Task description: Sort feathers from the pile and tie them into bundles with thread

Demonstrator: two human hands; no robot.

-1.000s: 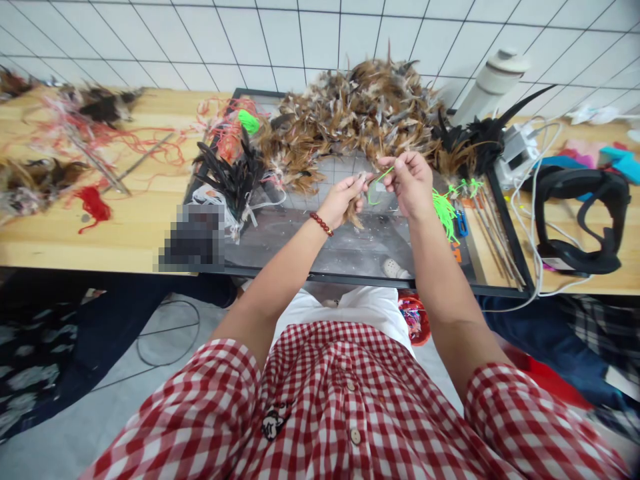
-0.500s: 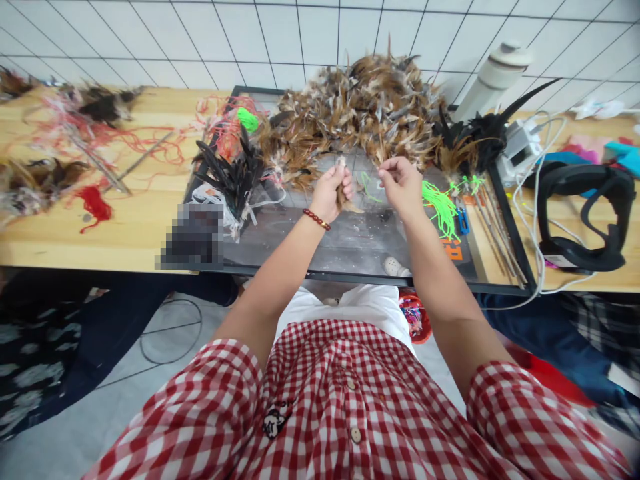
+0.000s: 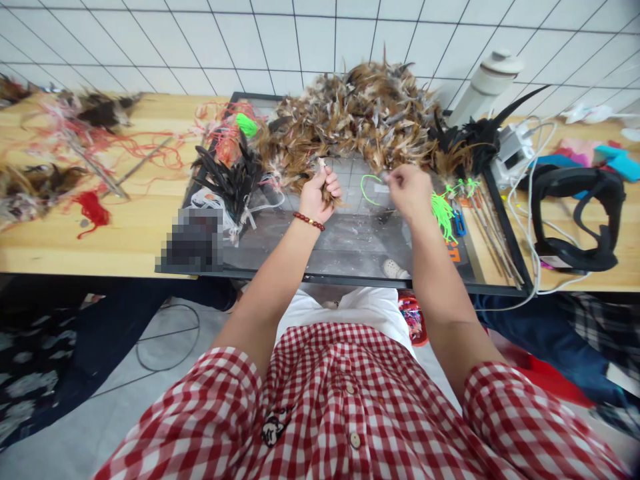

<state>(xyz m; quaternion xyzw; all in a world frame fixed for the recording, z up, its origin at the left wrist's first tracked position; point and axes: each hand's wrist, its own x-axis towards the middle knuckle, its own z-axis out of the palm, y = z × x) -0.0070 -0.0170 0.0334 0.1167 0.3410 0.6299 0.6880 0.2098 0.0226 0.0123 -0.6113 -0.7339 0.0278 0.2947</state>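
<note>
My left hand (image 3: 320,193), with a beaded bracelet at the wrist, is closed around a small bunch of brown feathers (image 3: 329,200). Pale feather ends poke out above the fist. To its right, the fingers of my right hand (image 3: 411,190) are pinched together near the feather pile. Whatever they hold is too small and blurred to name. A bright green string (image 3: 365,191) lies curved on the dark tray (image 3: 320,257), just left of those fingertips. Behind both hands rises a large heap of brown feathers (image 3: 360,113).
Black feathers (image 3: 227,170) lie left on the tray, and green strings (image 3: 443,217) and thin sticks (image 3: 495,230) on the right. A bottle (image 3: 485,87), white cables and a black headset frame (image 3: 545,220) stand beyond. Red threads (image 3: 93,210) lie on the left table.
My left hand has moved slightly left with the feathers still in it. My right hand has shifted a little right, and the green string now shows as a clearer curve.
</note>
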